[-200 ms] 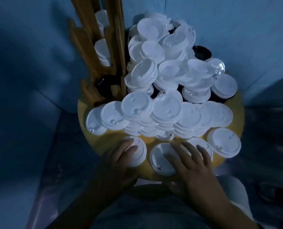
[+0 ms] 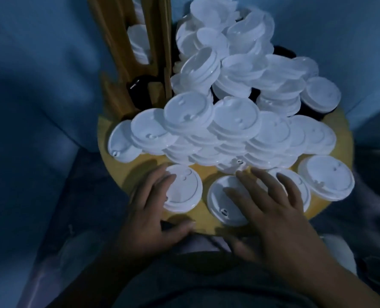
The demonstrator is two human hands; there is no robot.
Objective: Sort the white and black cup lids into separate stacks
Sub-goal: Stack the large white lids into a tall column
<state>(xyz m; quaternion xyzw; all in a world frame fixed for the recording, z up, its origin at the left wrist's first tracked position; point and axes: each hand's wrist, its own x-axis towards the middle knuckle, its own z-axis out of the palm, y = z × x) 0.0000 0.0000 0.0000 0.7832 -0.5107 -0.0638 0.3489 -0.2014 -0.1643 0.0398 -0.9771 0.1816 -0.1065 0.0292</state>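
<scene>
**Both hands laid flat on white lids**

At the round yellow table's near edge, the left hand is rested, fingers straight, on one white lid. The right hand is spread open over a neighbouring lid. The heap of white lids is piled behind.

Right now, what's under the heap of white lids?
Black lids show through gaps in the white lid heap at its far and right sides. The yellow tabletop shows below its near edge. How many more black ones lie buried cannot be seen.
</scene>
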